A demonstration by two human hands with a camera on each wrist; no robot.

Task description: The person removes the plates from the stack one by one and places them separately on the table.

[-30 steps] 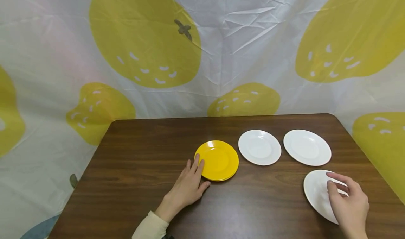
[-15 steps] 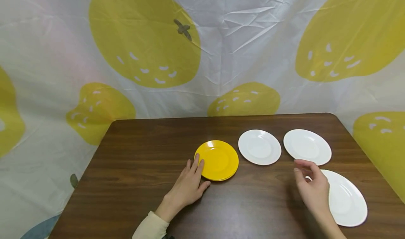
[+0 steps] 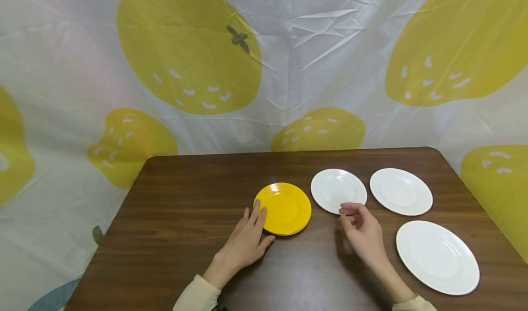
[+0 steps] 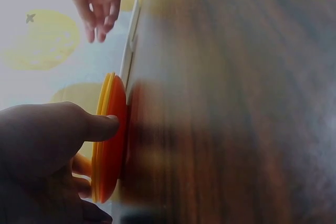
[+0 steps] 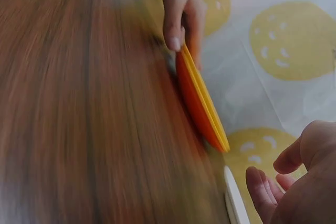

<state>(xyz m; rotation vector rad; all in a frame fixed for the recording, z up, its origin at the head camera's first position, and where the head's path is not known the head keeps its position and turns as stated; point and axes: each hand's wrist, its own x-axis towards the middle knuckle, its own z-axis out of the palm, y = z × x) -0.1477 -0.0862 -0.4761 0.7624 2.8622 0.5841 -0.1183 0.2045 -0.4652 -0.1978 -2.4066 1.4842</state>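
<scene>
The yellow plates (image 3: 284, 209) lie a little right of the middle of the head view, in the lower half, one on top of another in a neat stack. The left hand (image 3: 242, 246) comes in from the bottom, and its fingertips rest on the left part of the yellow rim, with the rest of the stack out past them to the right.

The plates are round, smooth and shiny, with a spot of light near the top. In the left wrist view I see two yellow edges, one against the other, and an orange-looking underside. The table (image 3: 185, 210) is dark brown with wood stripes, and behind it hangs a wrinkly pale cloth (image 3: 313, 63) with big yellow shapes.

The left hand's fingers are long and nearly straight, and the thumb sticks out wide, by the plates' lower edge — I cannot tell how hard they press. The right hand (image 3: 365, 235) holds nothing. Its fingers bend loosely, with a small gap to the thumb, and it floats over the table just in front of a smooth white plate (image 3: 336, 187). Two more white plates, one at the upper right of the table (image 3: 401, 192) and one at the lower right (image 3: 438, 257), lie flat.
</scene>
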